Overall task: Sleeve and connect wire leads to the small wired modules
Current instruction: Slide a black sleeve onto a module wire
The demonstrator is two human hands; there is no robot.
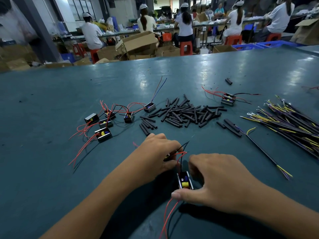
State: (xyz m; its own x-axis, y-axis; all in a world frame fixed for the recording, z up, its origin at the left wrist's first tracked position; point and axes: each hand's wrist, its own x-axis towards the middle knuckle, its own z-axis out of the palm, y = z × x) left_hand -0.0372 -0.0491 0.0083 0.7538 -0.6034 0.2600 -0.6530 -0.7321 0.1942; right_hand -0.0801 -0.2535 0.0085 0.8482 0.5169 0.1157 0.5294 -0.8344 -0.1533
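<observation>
A small black module [184,181] with yellow and blue parts lies on the green table [51,169] between my hands. My right hand [219,180] curls round it, thumb at its near end. My left hand [158,154] pinches the red and black leads [181,155] rising from the module's far end. Red and black wires trail from the module toward me. A pile of black sleeve tubes [183,112] lies ahead. Several more wired modules [103,123] sit at the left.
Another module [228,99] with red leads stands at the far right. A bundle of black, yellow and purple wire leads [293,123] lies at the right edge, one lead [264,152] apart from it. People sit at benches beyond the table, among cardboard boxes.
</observation>
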